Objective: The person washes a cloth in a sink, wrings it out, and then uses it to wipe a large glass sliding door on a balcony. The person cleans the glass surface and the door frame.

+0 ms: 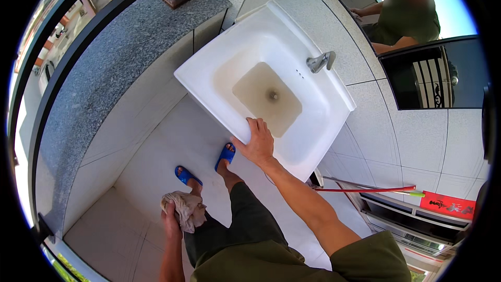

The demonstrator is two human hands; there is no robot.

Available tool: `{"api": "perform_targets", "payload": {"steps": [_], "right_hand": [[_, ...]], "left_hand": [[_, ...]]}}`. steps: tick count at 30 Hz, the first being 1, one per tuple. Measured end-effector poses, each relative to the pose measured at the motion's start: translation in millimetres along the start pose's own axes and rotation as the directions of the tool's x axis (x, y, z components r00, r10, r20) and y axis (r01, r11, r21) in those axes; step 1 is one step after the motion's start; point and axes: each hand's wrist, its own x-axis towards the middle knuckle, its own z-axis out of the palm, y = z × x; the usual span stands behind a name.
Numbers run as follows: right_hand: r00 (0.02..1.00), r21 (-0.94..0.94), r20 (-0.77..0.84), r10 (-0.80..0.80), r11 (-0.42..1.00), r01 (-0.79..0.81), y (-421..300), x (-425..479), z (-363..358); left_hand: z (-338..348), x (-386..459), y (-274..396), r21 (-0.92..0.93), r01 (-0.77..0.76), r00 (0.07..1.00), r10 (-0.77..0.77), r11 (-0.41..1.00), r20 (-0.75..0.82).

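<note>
My left hand (171,219) grips a crumpled, damp-looking pale cloth (187,209), held above the floor beside my leg. My right hand (258,141) clasps the near rim of a white ceramic washbasin (332,125); its thumb lies at the outer edge and its fingers reach over the inside. Murky brownish water (254,86) stands in the bottom of the bowl, with the drain (273,94) showing dark through it. On the basin's wall side sits a chrome single-lever faucet (321,62), with no stream visible from it.
A granite-topped ledge (129,47) with a dark metal railing (78,45) runs along the left. A mirror (407,11) hangs on the tiled wall (352,47). Red and green-ended poles (368,189) lean low at right. Blue slippers (188,175) are on my feet.
</note>
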Motion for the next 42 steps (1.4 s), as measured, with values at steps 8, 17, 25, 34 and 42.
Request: {"api": "perform_targets", "payload": {"steps": [8, 17, 25, 34, 42], "right_hand": [[0.988, 0.381, 0.125, 0.096, 0.914, -0.137, 83, -33, -29], [0.973, 0.246, 0.175, 0.153, 0.950, -0.194, 150, -48, -33], [0.654, 0.691, 0.340, 0.676, 0.293, -0.661, 168, -8, 9], [0.650, 0.899, 0.424, 0.631, -0.204, -0.388, 220, 146, -41], [0.287, 0.847, 0.470, 0.835, -0.335, -0.412, 236, 99, -6]], "left_hand": [[127, -25, 81, 0.229, -0.187, 0.975, 0.152, 0.955, 0.161], [280, -12, 131, 0.406, -0.459, 0.850, 0.257, 0.791, 0.460], [361, 78, 182, 0.528, -0.744, 0.666, 0.524, 0.410, 0.532], [362, 168, 176, 0.602, -0.792, 0.315, 0.776, -0.103, 0.546], [368, 172, 181, 0.568, -0.805, 0.259, 0.761, -0.170, 0.595]]}}
